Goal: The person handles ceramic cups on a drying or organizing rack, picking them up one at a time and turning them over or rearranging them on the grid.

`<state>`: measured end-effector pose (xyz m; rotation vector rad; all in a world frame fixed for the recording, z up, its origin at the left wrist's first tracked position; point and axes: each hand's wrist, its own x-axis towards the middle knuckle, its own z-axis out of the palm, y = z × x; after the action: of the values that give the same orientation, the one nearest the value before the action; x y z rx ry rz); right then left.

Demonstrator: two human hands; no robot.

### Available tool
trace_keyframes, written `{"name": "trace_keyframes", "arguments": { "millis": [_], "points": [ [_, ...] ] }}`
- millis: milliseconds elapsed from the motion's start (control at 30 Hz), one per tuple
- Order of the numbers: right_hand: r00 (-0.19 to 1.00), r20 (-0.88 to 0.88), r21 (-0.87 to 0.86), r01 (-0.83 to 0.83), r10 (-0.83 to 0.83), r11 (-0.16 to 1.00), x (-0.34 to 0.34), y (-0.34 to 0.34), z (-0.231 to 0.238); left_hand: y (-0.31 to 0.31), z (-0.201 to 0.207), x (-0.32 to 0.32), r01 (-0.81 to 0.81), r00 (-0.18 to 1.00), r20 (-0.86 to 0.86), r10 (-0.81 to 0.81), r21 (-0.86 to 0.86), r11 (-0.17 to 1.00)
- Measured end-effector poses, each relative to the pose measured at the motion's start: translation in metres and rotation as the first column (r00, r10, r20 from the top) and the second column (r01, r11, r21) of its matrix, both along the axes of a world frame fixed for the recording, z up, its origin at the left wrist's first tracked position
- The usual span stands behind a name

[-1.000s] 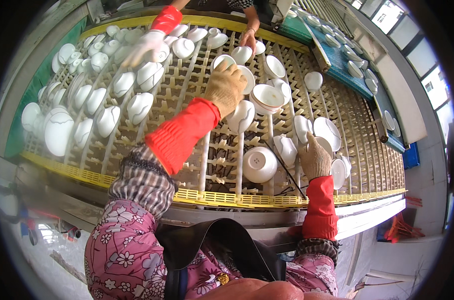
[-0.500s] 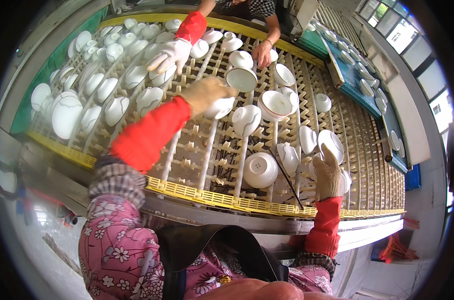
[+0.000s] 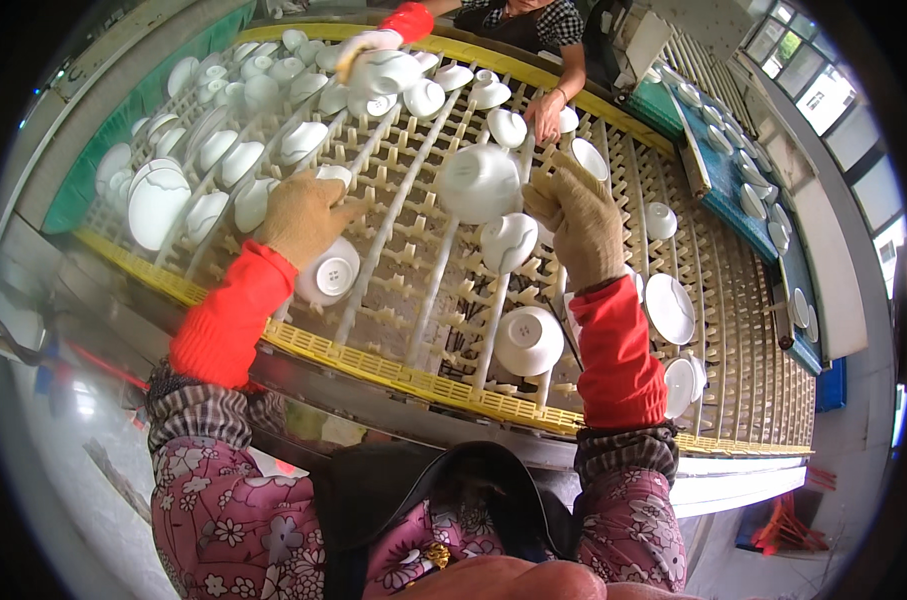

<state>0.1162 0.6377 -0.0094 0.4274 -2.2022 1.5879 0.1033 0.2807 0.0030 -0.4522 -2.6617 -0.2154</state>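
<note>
Head view, and I'm placing everything off the round bowl (image 3: pixel 529 340) near the front, the one with its foot turned up on the pegged rack (image 3: pixel 398 290). Just this side of it runs the yellow edge strip (image 3: pixel 443 392); I'd keep sleeves clear of that when leaning in.

Left of the round bowl and a bit farther in, there's a footed bowl (image 3: pixel 333 272) with its base showing, right by the left hand (image 3: pixel 308 215). That hand looks let go to me: thumb well away from the curled fingers, nothing gripped that I can see. Honestly, I'd let each bowl settle against the pegs before easing off, otherwise it'll probably rock or chip.

Beyond the round bowl, a tad left, a tilted bowl (image 3: pixel 508 243) with a dark curved line sits close to the lane you'd be working through, so watch for knocks.

Past that, same direction, is the large bowl (image 3: pixel 478 185), all motion blur, with the right hand (image 3: pixel 578 215) at its side. Fingers are bent, but I can't tell if they've actually got hold of it. Two hands would likely steady something that wide better.

Farthest beyond the round bowl, a co-worker's gloved hand (image 3: pixel 368 48) and bare hand (image 3: pixel 545 115) are in there too. Leave them room, seriously.
</note>
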Motion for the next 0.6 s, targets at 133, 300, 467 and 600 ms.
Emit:
{"name": "trace_keyframes", "arguments": {
  "millis": [133,300,467,600],
  "points": [
    [0.970,-0.137,0.223,0.227,-0.201,0.948,-0.003,0.028,-0.051,0.043,0.008,0.016,0.053,0.976,0.210,-0.062,0.048,0.997],
    [0.970,-0.010,0.794,0.156,-0.245,0.588,0.008,0.040,-0.034,0.128,0.009,0.035,0.305,0.896,0.291,-0.336,0.147,0.941],
    [0.966,-0.023,0.830,0.162,-0.258,0.534,-0.006,0.037,-0.045,0.205,-0.048,0.011,0.254,0.966,0.072,-0.247,-0.119,0.960],
    [0.969,0.033,0.796,0.123,-0.245,0.593,0.027,0.038,-0.046,0.209,-0.052,0.002,0.092,0.975,0.216,-0.060,-0.139,0.986]
  ]
}}
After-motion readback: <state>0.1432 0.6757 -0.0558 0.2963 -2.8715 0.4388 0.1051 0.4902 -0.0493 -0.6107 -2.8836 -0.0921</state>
